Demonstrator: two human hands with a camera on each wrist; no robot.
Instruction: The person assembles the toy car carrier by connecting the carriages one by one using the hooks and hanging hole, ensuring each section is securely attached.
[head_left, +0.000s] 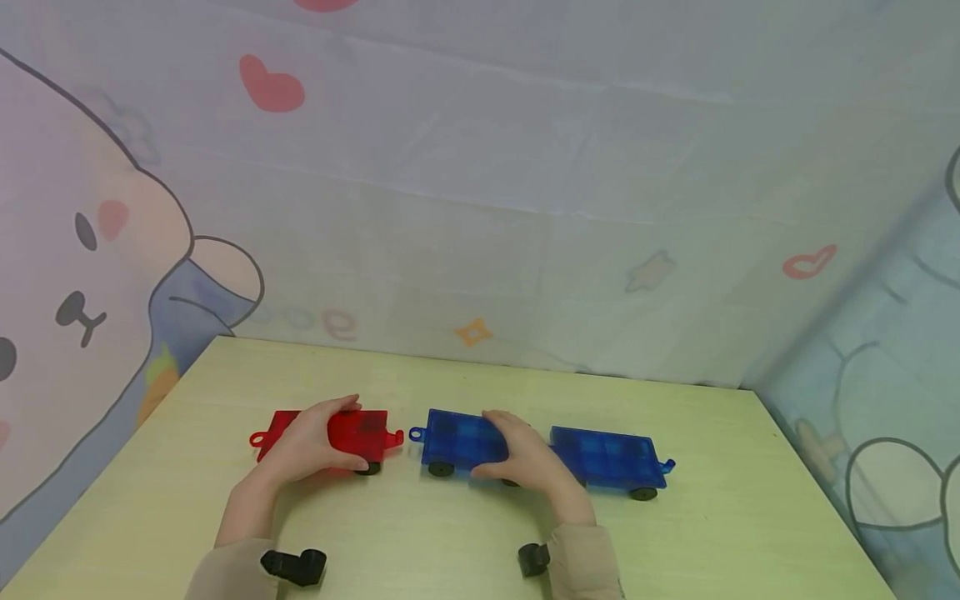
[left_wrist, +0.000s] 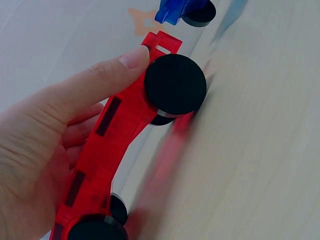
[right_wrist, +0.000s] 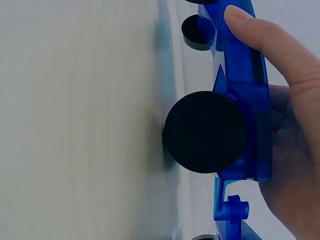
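Observation:
My left hand grips a red see-through toy train car from above, thumb on the near side. In the left wrist view the thumb presses the red side wall close to the coupling end, above a black wheel. A blue toy train car is held by my right hand, its thumb along the near side. The red hook and the blue ring face each other across a small gap. Behind my right hand, a second blue car is hitched to the first by a coupling.
The cars stand on a pale wooden table. A hanging cloth printed with cartoons rises behind the table's far edge. Black wrist devices sit at both sleeves. A blue hook sticks out at the right end of the row.

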